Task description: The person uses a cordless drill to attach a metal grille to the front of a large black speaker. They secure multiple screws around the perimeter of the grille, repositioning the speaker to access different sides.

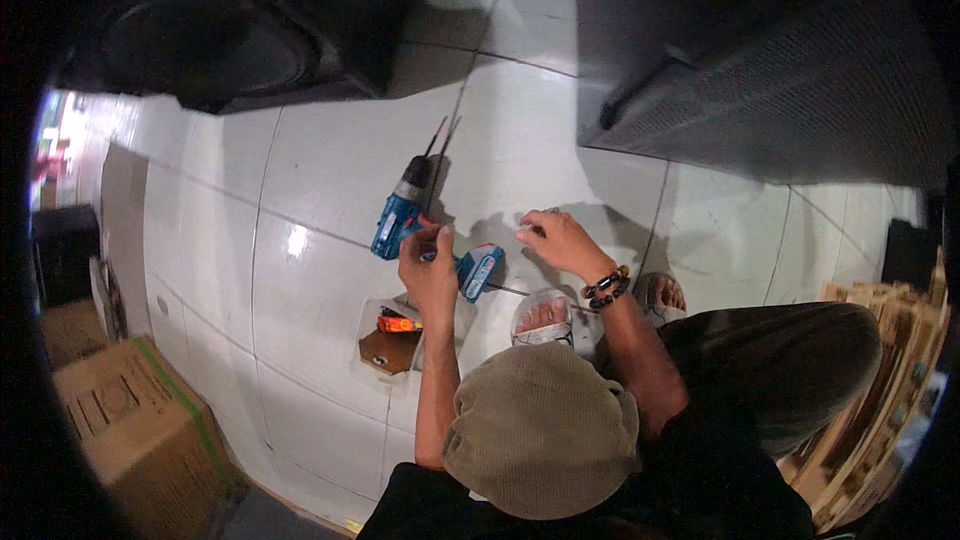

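My left hand (429,270) is closed round the grip of a teal and black cordless drill (398,225). The drill's black chuck (417,172) points away from me, with a thin bit (437,135) in it. Its battery pack (482,270) shows to the right of the hand. Part of the grip is hidden behind my fingers. My right hand (564,241), with dark bead bracelets (606,286) at the wrist, is raised to the right of the battery. Its fingers are curled into a pinch; anything small between them is too hard to make out.
A small clear container (366,340) holds an orange item (400,324) and a brown piece, close by my left forearm. Large black speaker-like cabinets (780,90) stand ahead. A cardboard box (150,430) is at left, wooden slats (880,390) at right. My sandalled feet rest on white tiles.
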### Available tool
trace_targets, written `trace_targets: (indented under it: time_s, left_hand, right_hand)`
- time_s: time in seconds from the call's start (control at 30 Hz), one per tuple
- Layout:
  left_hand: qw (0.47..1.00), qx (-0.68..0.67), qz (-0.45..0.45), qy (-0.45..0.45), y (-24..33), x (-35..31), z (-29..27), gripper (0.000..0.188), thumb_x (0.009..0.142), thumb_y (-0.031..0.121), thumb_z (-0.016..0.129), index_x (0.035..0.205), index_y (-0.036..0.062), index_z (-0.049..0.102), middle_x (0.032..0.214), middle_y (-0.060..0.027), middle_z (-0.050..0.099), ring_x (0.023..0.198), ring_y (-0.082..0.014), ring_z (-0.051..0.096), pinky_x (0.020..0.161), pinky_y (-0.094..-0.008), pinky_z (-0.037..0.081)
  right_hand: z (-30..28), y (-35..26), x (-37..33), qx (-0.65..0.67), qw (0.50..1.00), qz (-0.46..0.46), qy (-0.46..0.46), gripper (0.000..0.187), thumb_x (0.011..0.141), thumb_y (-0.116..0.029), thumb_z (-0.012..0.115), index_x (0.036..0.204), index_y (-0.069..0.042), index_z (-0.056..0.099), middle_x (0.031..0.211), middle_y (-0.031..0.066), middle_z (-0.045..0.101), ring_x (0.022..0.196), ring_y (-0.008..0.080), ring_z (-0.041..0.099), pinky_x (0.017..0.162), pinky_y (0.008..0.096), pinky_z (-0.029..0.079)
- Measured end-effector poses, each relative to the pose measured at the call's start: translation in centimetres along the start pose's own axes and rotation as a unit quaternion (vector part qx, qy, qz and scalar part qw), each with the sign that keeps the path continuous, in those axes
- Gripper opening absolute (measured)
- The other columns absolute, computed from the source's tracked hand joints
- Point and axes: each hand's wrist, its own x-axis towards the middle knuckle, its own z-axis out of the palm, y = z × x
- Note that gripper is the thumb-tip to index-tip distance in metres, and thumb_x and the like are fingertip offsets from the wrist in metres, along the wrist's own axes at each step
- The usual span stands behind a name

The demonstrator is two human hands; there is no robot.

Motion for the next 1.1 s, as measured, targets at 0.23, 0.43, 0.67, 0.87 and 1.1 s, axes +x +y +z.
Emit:
trace_targets:
  time_s: [0.23, 0.43, 0.67, 0.87, 1.1]
  left_hand:
    - [0.956, 0.103, 0.182, -0.208, 4.6, 0.4, 7.4, 0.024, 0.08, 0.021, 0.07, 0.09, -0.0005, 0.066, 0.087, -0.0174, 0.065, 0.077, -0.0295, 0.063, 0.07, -0.0378, 0.05]
    - [0.871, 0.126, 0.256, -0.4, 5.5, -3.3, 13.7, 0.024, 0.078, 0.022, 0.069, 0.09, 0.0005, 0.068, 0.089, -0.0171, 0.067, 0.075, -0.0303, 0.065, 0.069, -0.0395, 0.052]
    - [0.832, 0.199, 0.282, -0.435, 6.6, -4.7, 16.6, 0.026, 0.078, 0.024, 0.069, 0.088, 0.0009, 0.069, 0.089, -0.0171, 0.067, 0.075, -0.0304, 0.065, 0.07, -0.0391, 0.052]
    - [0.866, 0.181, 0.268, -0.381, 7.7, -4.0, 12.3, 0.022, 0.081, 0.02, 0.069, 0.089, -0.0006, 0.068, 0.086, -0.0157, 0.068, 0.075, -0.0268, 0.066, 0.07, -0.0346, 0.052]
    - [0.969, 0.137, 0.192, -0.078, 0.3, 1.1, -2.2, 0.019, 0.086, 0.007, 0.06, 0.102, -0.0008, 0.062, 0.094, -0.0117, 0.065, 0.086, -0.0209, 0.061, 0.078, -0.0317, 0.049]
  right_hand:
    - [-10.6, 6.8, -5.9, -0.057, 0.994, 0.09, -0.015, 0.038, 0.089, -0.037, 0.059, 0.1, -0.001, 0.063, 0.086, 0.0178, 0.067, 0.081, 0.0277, 0.065, 0.077, 0.0383, 0.05]
    - [-21.9, 12.5, -21.4, -0.245, 0.963, 0.106, 0.037, 0.03, 0.089, -0.032, 0.059, 0.096, -0.003, 0.062, 0.093, 0.0169, 0.064, 0.086, 0.0309, 0.062, 0.075, 0.0418, 0.052]
    - [-22.3, 16.6, -44.0, -0.294, 0.824, 0.48, -0.07, 0.041, 0.084, -0.038, 0.063, 0.113, -0.01, 0.061, 0.106, 0.016, 0.063, 0.106, 0.0344, 0.057, 0.09, 0.0452, 0.047]
    - [-13.1, 23.5, -50.8, -0.105, 0.874, 0.426, 0.207, 0.065, 0.073, -0.015, 0.074, 0.13, -0.002, 0.044, 0.116, 0.0234, 0.054, 0.104, 0.0386, 0.055, 0.087, 0.0465, 0.045]
    - [-6.0, 34.0, -51.3, -0.278, 0.87, 0.309, 0.263, 0.089, 0.064, -0.009, 0.072, 0.14, 0.001, 0.027, 0.133, 0.0248, 0.04, 0.121, 0.0451, 0.042, 0.1, 0.0474, 0.038]
